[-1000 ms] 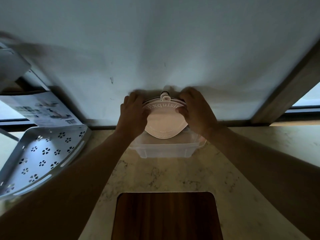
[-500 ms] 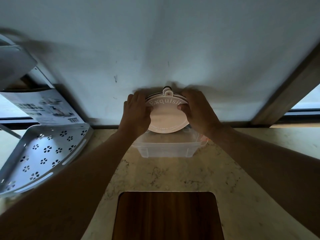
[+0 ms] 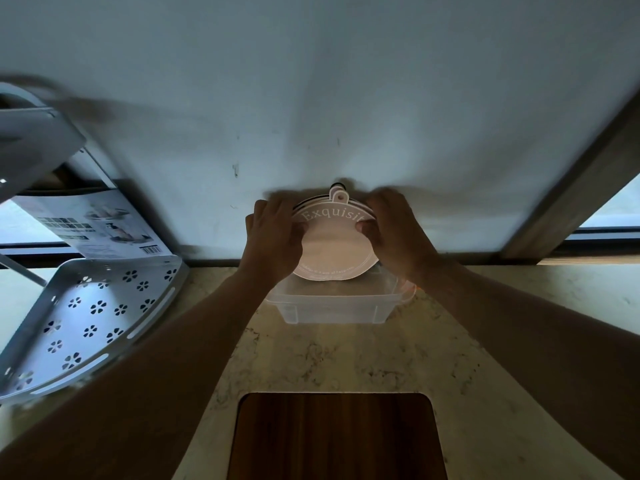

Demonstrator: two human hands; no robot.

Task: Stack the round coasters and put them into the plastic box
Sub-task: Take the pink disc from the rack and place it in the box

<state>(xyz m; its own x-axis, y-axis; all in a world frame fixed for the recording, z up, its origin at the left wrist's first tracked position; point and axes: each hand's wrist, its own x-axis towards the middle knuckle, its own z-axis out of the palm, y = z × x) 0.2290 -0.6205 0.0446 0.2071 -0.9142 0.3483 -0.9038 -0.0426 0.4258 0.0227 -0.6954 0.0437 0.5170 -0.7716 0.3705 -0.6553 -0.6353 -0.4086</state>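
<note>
A stack of round pinkish coasters (image 3: 334, 251) with the word "Exquisite" and a small hanging tab on top is held upright, tilted toward me, above the far part of a clear plastic box (image 3: 332, 308). My left hand (image 3: 275, 237) grips the stack's left edge and my right hand (image 3: 394, 233) grips its right edge. Dark edges of other coasters show behind the front one. The box stands on the marble counter close to the wall, and the stack's lower rim hangs just over its opening.
A white perforated corner shelf (image 3: 86, 320) leans at the left, with a printed cardboard sheet (image 3: 93, 226) behind it. A dark wooden board (image 3: 334, 438) is set into the counter in front. The wall (image 3: 311, 98) rises right behind the box; a wooden frame (image 3: 571, 188) slants at the right.
Both hands have lifted the coaster stack slightly higher and more upright over the box; the full round face now shows.
</note>
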